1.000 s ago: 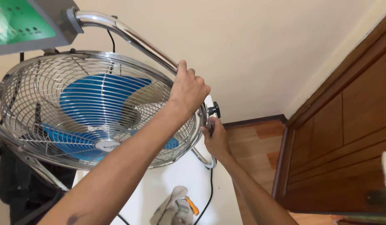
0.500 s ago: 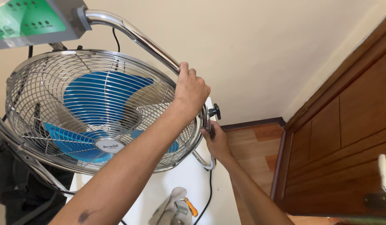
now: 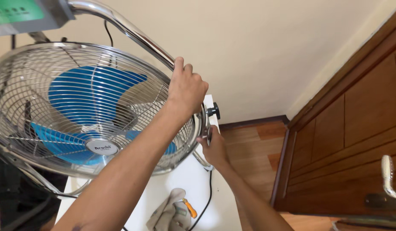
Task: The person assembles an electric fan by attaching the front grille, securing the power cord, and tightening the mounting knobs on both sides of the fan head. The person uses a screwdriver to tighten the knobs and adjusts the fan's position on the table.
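Note:
A chrome floor fan (image 3: 78, 111) with blue blades (image 3: 91, 92) and a wire cage sits tilted on a white table (image 3: 181, 184). My left hand (image 3: 186, 87) grips the chrome tube frame (image 3: 133, 34) where it meets the cage's right rim. My right hand (image 3: 213, 147) is just below, fingers closed around the frame's lower part by the pivot, under a black knob (image 3: 213, 111). A black power cord (image 3: 204, 201) runs down across the table.
A work glove and an orange-handled tool (image 3: 174, 211) lie on the table's near part. A grey box with a green panel (image 3: 22, 15) is at the top left. A wooden door (image 3: 356, 137) with a metal handle (image 3: 388, 177) stands right.
The view has shifted, so the fan and both hands sit further left and slightly higher in the frame. Both hands keep the same hold on the frame.

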